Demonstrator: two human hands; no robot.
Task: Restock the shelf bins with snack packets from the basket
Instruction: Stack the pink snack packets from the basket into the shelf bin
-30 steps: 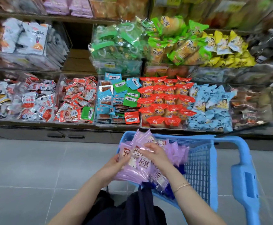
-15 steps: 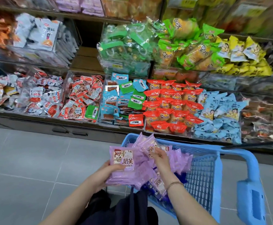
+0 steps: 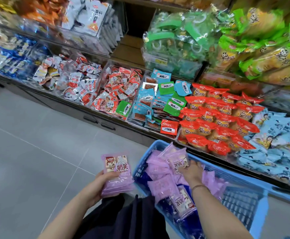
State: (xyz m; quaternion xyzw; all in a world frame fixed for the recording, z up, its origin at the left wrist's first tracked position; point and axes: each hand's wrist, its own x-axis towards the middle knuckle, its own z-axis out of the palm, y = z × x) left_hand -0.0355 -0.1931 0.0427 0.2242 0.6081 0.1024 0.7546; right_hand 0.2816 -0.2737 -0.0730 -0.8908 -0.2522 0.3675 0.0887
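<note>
My left hand (image 3: 96,184) grips a stack of purple snack packets (image 3: 116,175) out to the left of the blue plastic basket (image 3: 244,200), over the floor. My right hand (image 3: 191,171) is down inside the basket among several more purple packets (image 3: 161,185), fingers curled round one that stands upright (image 3: 178,163). The shelf bins (image 3: 140,100) run along behind the basket, full of red, blue, green and white packets.
Grey tiled floor (image 3: 37,152) spreads to the left of the basket. An upper shelf holds green bagged snacks (image 3: 175,40) and white packets (image 3: 90,18). Dark clothing (image 3: 123,219) hangs below my arms. Drawer handles (image 3: 99,122) sit under the lower shelf.
My left hand has carried its stack of purple packets leftward, away from the basket. My right hand went down into the basket onto another packet. The view swung left.
</note>
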